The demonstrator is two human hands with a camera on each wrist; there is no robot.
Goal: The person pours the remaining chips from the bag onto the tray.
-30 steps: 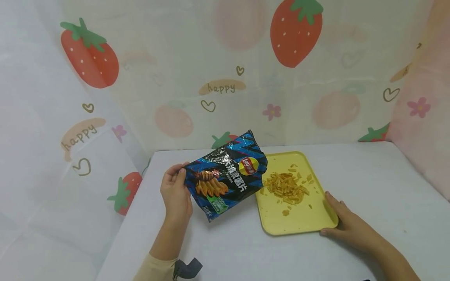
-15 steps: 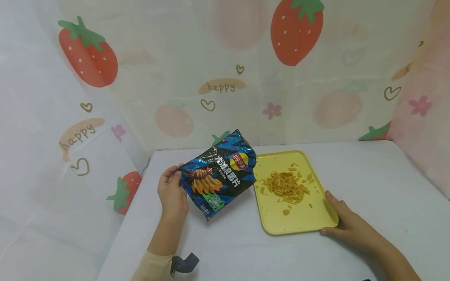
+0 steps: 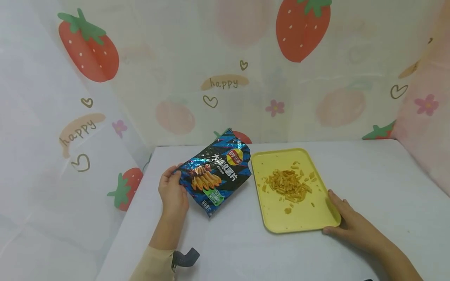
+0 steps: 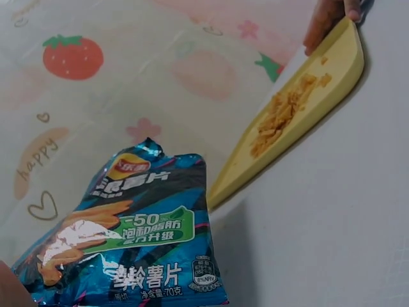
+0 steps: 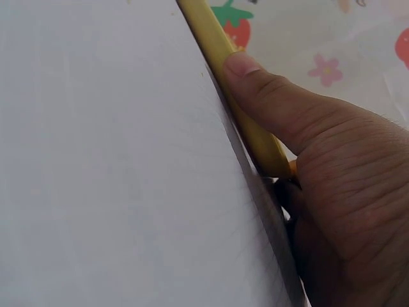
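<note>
My left hand [image 3: 173, 195] pinches a blue and black potato chip bag [image 3: 220, 171] by its left end, thumb in front. The bag is tilted above the table, its ragged far end toward the tray; the left wrist view shows its printed front [image 4: 147, 217]. To the right lies a yellow tray [image 3: 299, 222] bearing a pile of broken chips [image 3: 286, 185] with crumbs around it. My right hand [image 3: 355, 226] holds the tray's near right corner, thumb along the front edge and fingers at the right side. In the right wrist view the thumb [image 5: 262, 86] presses the tray's edge [image 5: 255, 144].
A white table [image 3: 225, 249] carries the tray. Behind it hangs a strawberry-print curtain [image 3: 175, 78], with more cloth down both sides. A dark curved piece [image 3: 186, 257] sticks out from the left sleeve [image 3: 152, 265].
The left hand has drawn the bag left, away from over the tray, so the tray's left edge shows. The right hand keeps its place at the tray's corner. The head view has shifted slightly.
</note>
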